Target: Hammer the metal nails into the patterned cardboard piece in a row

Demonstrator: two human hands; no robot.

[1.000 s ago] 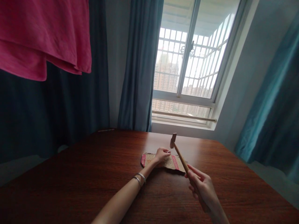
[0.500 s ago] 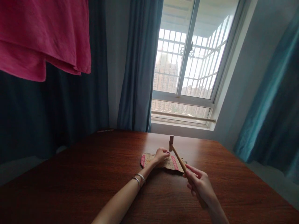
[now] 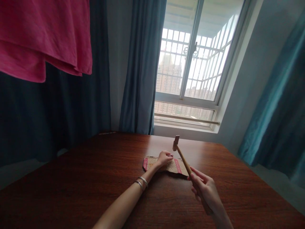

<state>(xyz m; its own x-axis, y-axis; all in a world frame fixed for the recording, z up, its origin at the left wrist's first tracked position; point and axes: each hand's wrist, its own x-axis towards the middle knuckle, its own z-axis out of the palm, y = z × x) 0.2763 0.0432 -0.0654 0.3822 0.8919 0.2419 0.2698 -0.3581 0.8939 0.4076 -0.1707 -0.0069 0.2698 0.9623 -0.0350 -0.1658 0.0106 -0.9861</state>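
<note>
A flat tan piece with pink bands and many small dots [image 3: 173, 165] lies on the dark wooden table [image 3: 83, 184]. My left hand [image 3: 164, 158] rests on it with fingers pinched on something tiny that I cannot make out. My right hand [image 3: 205, 190] is wrapped round the wooden handle of a small hammer [image 3: 182, 156]. The hammer head is raised a little above and to the right of my left fingertips. Silver bangles [image 3: 142, 182] circle my left wrist.
A window with a metal grille [image 3: 190, 63] stands behind the table, with blue curtains [image 3: 140, 70] on both sides. A pink cloth [image 3: 45, 38] hangs at the upper left. A thin stick [image 3: 107, 133] lies at the table's far edge.
The hammer head dropped toward my left fingertips half a second ago and has risen again. My left hand has stayed pinched in place on the dotted piece.
</note>
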